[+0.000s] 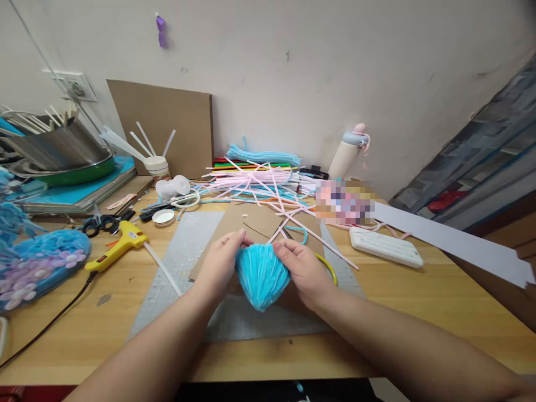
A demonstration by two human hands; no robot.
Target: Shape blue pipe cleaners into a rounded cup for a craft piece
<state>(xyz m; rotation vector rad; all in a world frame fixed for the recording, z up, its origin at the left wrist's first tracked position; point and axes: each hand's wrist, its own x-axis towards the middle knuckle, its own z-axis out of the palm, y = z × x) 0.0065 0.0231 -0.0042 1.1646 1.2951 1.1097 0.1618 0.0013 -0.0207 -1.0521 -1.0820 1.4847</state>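
Between my hands is a bright blue, fuzzy cone-shaped piece [263, 276] that looks made of pipe cleaners, its point facing down toward me. My left hand [224, 257] pinches its upper left edge with thumb and fingers. At the upper right edge, my right hand [301, 268] grips it in the same way. The piece is held above a brown cardboard sheet [228, 223] and a grey cutting mat [167, 279]. Loose pink pipe cleaners [330, 245] lie just behind my right hand.
A yellow glue gun [119, 245] with a cord lies left, near black scissors [100, 222] and a blue flower-covered piece [46, 268]. Bundled pipe cleaners [259, 178] pile at the back. A white power strip [385, 247] and a bottle [347, 153] are to the right.
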